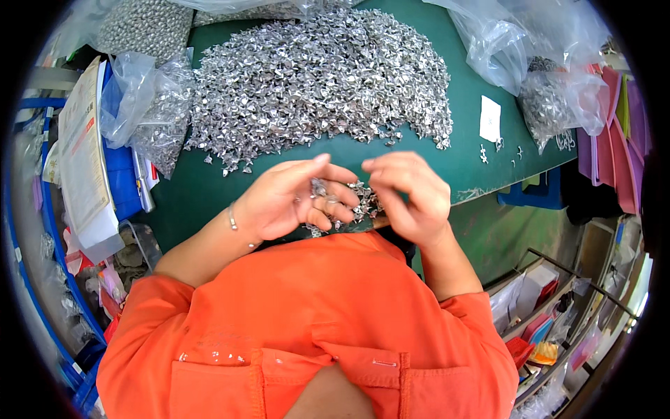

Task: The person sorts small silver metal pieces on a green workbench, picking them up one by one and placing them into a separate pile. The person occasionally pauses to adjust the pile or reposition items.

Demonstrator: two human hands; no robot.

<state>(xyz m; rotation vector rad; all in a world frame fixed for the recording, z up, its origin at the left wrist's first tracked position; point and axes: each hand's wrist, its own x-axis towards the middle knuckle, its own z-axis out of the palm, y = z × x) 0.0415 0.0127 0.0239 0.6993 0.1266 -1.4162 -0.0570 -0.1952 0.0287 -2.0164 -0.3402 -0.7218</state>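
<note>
My left hand is turned palm up above the near edge of the table, its fingers curled around a few small silver metal pieces. Just to its right, my right hand has bent fingers pressed together, slightly blurred; whatever they may hold is hidden. The two hands are apart. Below and between them lies a small heap of silver metal pieces, partly covered by the fingers. Beyond the hands spreads a large pile of similar small, pointed metal pieces on the green tabletop.
Bags of metal parts stand at left and right. Near the right bag lie a white paper tag and a few loose pieces. Papers on a clipboard lean at left. A shelf with boxes stands at lower right.
</note>
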